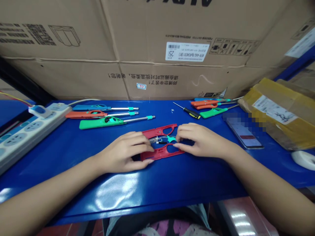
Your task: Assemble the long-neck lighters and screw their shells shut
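Observation:
Two red lighter shell halves lie opened lengthwise on the blue table, the far half (159, 131) and the near half (161, 153). Between them are a clear gas tank (154, 140), thin wires and a turquoise trigger (171, 139). My left hand (131, 150) covers the left ends, its thumb and fingers closed across the near half. From the right, my right hand (197, 139) curls in with its thumb at the near half's finger loop. Its fingertips bend down beside the trigger; what they grip is hidden.
Green (102, 122), orange (85, 114) and blue (91, 107) lighters lie back left, beside a power strip (31, 132). Back right are a screwdriver (192, 113), more lighters (213, 112), a phone (243, 131), a yellow-wrapped parcel (278, 111) and a white mouse (304, 159). A cardboard box (147, 65) stands behind.

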`<move>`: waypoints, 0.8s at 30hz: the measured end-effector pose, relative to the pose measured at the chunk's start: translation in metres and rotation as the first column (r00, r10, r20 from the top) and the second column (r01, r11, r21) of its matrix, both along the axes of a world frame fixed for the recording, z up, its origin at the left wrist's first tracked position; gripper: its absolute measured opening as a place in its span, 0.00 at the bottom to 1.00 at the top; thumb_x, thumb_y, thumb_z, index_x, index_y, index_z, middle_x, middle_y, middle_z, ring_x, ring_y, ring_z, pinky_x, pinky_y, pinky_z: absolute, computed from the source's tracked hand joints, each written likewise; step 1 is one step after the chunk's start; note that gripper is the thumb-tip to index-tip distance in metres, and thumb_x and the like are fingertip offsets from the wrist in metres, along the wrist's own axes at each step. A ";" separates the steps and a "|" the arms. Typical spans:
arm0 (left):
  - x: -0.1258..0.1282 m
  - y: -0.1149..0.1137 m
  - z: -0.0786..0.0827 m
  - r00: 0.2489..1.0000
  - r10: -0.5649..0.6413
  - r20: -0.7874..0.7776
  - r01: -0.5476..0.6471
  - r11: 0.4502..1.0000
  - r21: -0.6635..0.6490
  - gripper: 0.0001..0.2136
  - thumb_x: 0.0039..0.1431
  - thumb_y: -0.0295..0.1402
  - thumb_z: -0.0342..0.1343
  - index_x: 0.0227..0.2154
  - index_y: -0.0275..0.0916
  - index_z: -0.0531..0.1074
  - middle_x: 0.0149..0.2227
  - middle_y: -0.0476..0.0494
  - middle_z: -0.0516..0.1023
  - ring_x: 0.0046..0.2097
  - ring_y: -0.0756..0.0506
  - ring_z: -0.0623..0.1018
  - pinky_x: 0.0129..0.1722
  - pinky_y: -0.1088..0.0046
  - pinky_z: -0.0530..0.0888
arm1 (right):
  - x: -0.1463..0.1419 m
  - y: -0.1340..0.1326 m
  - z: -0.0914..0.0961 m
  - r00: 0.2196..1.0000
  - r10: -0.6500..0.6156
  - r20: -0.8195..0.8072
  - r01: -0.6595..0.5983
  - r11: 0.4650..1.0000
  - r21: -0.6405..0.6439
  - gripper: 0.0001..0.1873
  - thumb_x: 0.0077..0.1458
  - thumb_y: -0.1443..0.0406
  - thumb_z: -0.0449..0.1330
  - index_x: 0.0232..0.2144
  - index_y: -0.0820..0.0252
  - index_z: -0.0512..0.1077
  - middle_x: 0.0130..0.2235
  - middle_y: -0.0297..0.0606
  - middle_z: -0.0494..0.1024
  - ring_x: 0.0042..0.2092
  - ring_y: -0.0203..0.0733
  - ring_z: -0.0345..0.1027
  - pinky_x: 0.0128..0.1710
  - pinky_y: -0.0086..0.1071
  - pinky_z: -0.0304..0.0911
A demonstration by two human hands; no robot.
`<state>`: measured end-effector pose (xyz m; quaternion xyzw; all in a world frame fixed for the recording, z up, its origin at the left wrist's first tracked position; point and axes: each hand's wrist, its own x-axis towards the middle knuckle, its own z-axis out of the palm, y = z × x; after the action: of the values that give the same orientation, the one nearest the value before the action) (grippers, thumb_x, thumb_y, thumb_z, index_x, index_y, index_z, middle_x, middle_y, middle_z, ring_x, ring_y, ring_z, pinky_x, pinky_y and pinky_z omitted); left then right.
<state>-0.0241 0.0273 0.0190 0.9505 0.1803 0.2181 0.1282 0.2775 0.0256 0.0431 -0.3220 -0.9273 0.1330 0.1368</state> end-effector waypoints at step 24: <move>-0.006 0.010 -0.009 0.966 0.257 0.024 -0.257 0.966 -0.005 0.10 0.67 0.34 0.56 0.47 0.40 0.78 0.43 0.41 0.79 0.43 0.45 0.78 0.45 0.65 0.75 | 0.002 0.008 -0.013 0.997 -0.020 0.068 0.014 0.996 0.084 0.08 0.65 0.66 0.57 0.44 0.57 0.75 0.46 0.43 0.75 0.48 0.46 0.68 0.49 0.42 0.64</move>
<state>-0.0300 0.0376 0.0098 0.9162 0.3006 0.2446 0.1017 0.2796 0.0340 0.0301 -0.3283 -0.9335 0.0817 0.1192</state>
